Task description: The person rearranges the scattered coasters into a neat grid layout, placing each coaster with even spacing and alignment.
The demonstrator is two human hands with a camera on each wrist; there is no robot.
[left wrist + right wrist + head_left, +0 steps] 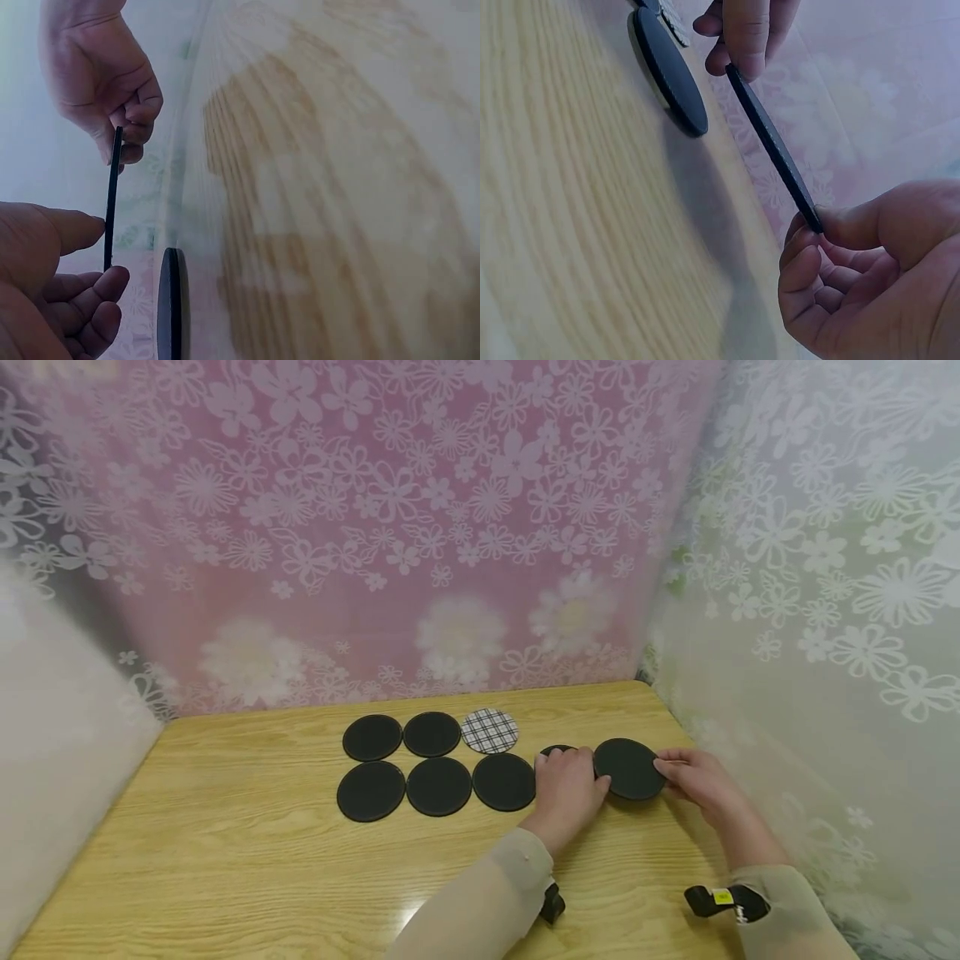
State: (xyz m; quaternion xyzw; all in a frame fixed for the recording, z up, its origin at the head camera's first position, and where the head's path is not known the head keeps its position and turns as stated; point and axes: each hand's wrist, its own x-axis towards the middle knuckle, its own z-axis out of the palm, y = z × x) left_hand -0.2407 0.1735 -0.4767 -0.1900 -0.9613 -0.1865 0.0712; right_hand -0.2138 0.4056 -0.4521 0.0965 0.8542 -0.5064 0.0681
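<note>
A round black coaster (628, 769) is held up between both hands at the right side of the table. My left hand (567, 787) pinches its left edge, thumb on one face and fingers on the other. On the opposite edge, my right hand (699, 782) grips it between thumb and fingers. Both wrist views show the coaster edge-on, as a thin dark strip (113, 199) (774, 146), apart from the table. Another black coaster (555, 749) lies partly hidden behind my left hand; the right wrist view shows a flat black coaster (669, 73) on the wood.
Several black coasters (438, 786) lie in two neighbouring rows on the wooden table (247, 852). A white coaster with black checks (490, 731) ends the back row. Floral curtains (420, 527) stand behind and along both sides of the table.
</note>
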